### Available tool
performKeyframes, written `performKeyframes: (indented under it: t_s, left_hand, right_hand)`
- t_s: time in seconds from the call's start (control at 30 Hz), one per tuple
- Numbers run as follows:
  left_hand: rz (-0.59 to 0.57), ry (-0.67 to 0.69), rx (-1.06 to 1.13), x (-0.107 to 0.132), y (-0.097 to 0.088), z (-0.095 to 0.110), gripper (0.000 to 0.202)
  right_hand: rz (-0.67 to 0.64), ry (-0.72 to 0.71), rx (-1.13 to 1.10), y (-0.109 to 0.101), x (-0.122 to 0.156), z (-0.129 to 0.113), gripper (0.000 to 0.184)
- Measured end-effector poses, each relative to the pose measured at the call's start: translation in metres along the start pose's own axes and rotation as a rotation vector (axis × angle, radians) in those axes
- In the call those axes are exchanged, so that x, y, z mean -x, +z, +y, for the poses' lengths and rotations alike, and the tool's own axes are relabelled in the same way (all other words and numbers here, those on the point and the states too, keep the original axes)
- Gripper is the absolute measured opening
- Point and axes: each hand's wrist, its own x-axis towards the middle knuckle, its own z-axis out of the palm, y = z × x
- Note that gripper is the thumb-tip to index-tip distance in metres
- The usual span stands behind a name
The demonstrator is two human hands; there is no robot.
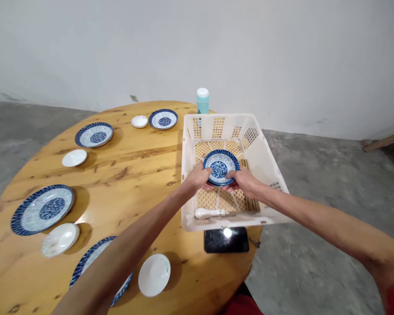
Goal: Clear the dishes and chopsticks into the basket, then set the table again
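Observation:
My left hand (198,176) and my right hand (242,180) are both closed on the near edge of a small blue-and-white plate (219,160), thumbs on top and fingers beneath. A second rim shows under its near edge, so it looks like a stack; how many plates is hidden. They hold it over the inside of a white plastic basket (272,162). In the basket, white spoons (207,213) lie along the near side, and a bundle of chopsticks (253,204) lies on the right, partly covered by my right hand and wrist.
On the round wooden table (128,157), several blue-rimmed plates (94,134) sit beside small white bowls (154,274). My left forearm covers part of the nearest plate. A black phone (226,245) lies before the basket; a turquoise bottle (202,103) stands behind it, near the wall.

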Motion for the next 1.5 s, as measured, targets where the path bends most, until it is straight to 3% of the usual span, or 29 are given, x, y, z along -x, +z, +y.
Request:
performKeyframes:
  t_s: [0.1, 0.33, 0.47, 0.63, 0.97, 1.5]
  left_hand:
    - [0.01, -0.047, -0.064, -0.05, 0.011, 0.01, 0.041]
    - [0.204, -0.098, 0.137, -0.152, 0.021, 0.03, 0.036]
    - [0.266, -0.119, 0.189, -0.189, 0.021, 0.031, 0.039]
    - [0.331, -0.134, 0.291, -0.22, 0.018, 0.02, 0.045]
    - [0.417, -0.133, 0.403, -0.244, 0.014, 0.012, 0.051]
    - [0.435, -0.11, 0.429, -0.216, 0.018, 0.018, 0.042]
  right_hand:
    - [-0.045, 0.005, 0.024, -0.012, -0.055, -0.014, 0.015]
    - [-0.111, 0.022, 0.097, -0.019, -0.169, -0.05, 0.013]
    - [-0.148, 0.029, 0.117, -0.013, -0.212, -0.058, 0.011]
    - [-0.148, 0.05, 0.118, -0.002, -0.24, -0.057, 0.015]
    - [-0.172, 0.032, 0.073, 0.017, -0.271, -0.053, 0.02]
    - [-0.221, 0.022, 0.062, 0.017, -0.266, -0.049, 0.01]
